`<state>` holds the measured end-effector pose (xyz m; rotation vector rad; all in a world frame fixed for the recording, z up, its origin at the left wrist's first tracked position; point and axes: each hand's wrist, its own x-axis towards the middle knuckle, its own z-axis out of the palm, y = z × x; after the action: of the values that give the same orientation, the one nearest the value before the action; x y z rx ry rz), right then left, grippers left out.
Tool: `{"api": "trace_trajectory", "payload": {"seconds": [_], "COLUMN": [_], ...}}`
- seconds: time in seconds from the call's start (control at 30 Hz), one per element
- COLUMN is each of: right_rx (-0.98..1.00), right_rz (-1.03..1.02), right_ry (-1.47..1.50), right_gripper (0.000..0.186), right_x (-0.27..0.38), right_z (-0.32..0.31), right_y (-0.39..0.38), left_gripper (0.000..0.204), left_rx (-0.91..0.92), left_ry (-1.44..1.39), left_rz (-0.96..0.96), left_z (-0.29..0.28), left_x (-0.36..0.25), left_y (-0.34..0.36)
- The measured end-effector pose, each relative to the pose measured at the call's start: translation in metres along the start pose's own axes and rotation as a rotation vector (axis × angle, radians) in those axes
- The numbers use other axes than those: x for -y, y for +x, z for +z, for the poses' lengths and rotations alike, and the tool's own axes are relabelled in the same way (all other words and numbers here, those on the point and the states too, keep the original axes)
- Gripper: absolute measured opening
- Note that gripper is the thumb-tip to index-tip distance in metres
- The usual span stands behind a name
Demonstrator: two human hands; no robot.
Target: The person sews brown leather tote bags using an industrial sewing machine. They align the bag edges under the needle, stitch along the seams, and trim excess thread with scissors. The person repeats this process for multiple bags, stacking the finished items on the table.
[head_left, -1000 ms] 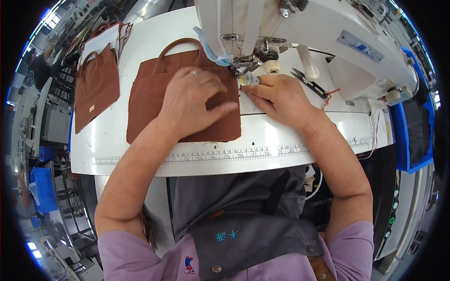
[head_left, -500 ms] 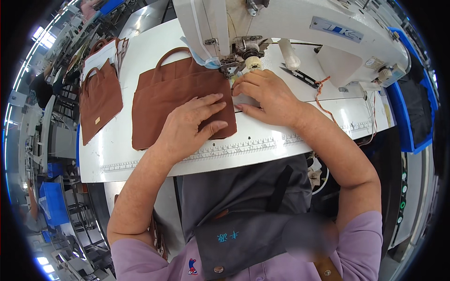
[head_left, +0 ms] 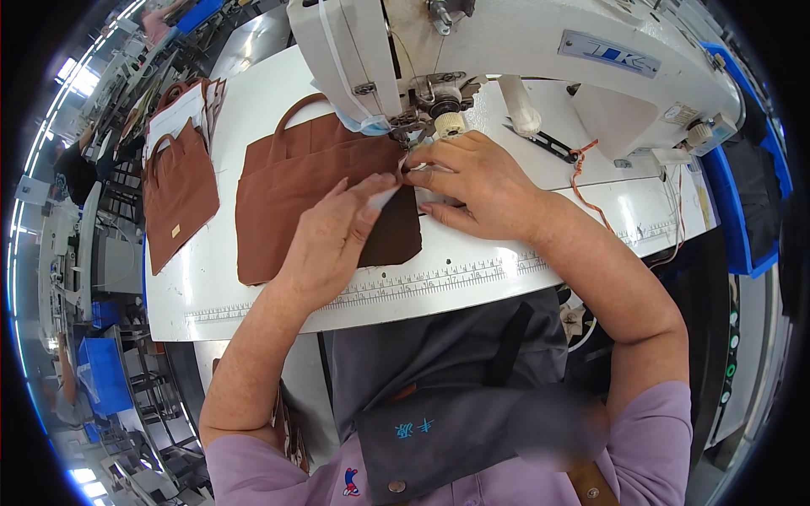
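A flat brown handbag piece (head_left: 278,202) with a looped handle lies under the head of the white sewing machine (head_left: 506,38). My left hand (head_left: 329,240) is closed, pinching the upper layer near the right edge and lifting it. A pale underside shows at its fingers, and a darker brown layer (head_left: 398,228) is bared below. My right hand (head_left: 481,185) has its fingers bent together at the same edge, just below the presser foot area (head_left: 409,135). The fingertips of both hands nearly meet there. The needle point itself is hard to make out.
Left on the white table (head_left: 456,291) lies another brown bag piece (head_left: 181,190) with a small gold tag, beside stacked pieces. Black thread snips (head_left: 548,143) and an orange cord (head_left: 580,177) lie right of my hand. A blue bin (head_left: 742,211) stands at the far right.
My left hand lay spread flat on the bag; now it has closed on the top layer and peeled the right edge up. My right fingers have shifted slightly left onto the edge.
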<state>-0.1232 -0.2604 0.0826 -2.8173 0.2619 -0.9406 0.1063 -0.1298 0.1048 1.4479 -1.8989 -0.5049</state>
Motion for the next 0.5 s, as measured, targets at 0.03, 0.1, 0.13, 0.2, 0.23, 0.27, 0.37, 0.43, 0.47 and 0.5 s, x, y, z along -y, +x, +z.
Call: {"api": "trace_trajectory", "payload": {"seconds": [0.03, 0.1, 0.13, 0.2, 0.23, 0.27, 0.37, 0.43, 0.47, 0.5], "right_rx": [0.029, 0.061, 0.066, 0.066, 0.061, 0.056, 0.073, 0.102, 0.118, 0.119], "right_rz": [0.018, 0.034, 0.03, 0.007, -0.012, -0.032, -0.032, -0.009, 0.0, 0.0], "right_ry": [-0.009, -0.018, -0.02, -0.026, -0.03, -0.034, -0.063, -0.047, -0.038, -0.049], "right_gripper": [0.034, 0.035, 0.035, 0.036, 0.036, 0.037, 0.039, 0.04, 0.04, 0.041], "right_x": [0.002, 0.001, 0.0, -0.002, -0.001, 0.0, 0.002, 0.004, 0.006, 0.007], "right_z": [-0.003, -0.004, -0.004, -0.003, -0.002, -0.002, -0.001, -0.002, -0.003, -0.004], "right_y": [0.001, 0.0, 0.0, 0.0, 0.002, 0.003, 0.002, 0.003, 0.004, 0.007], "left_gripper": [0.045, 0.045, 0.045, 0.038, 0.034, 0.034, 0.064, 0.078, 0.089, 0.088], "left_rx": [-0.059, -0.053, 0.01, 0.039, 0.052, 0.059, 0.173, 0.14, 0.221, 0.194], "left_ry": [-0.039, 0.0, 0.075, 0.084, 0.091, 0.069, 0.167, 0.366, 0.349, 0.405], "left_rz": [-0.06, -0.181, -0.239, -0.201, -0.182, -0.089, -0.048, 0.094, -0.044, -0.057], "left_z": [-0.002, -0.013, -0.025, -0.029, -0.032, -0.03, -0.029, -0.029, -0.036, -0.041], "left_x": [0.002, 0.0, -0.006, -0.006, -0.007, -0.008, -0.02, -0.008, -0.007, -0.004], "left_y": [0.001, 0.007, 0.015, 0.018, 0.019, 0.017, 0.007, -0.009, -0.017, -0.024]}}
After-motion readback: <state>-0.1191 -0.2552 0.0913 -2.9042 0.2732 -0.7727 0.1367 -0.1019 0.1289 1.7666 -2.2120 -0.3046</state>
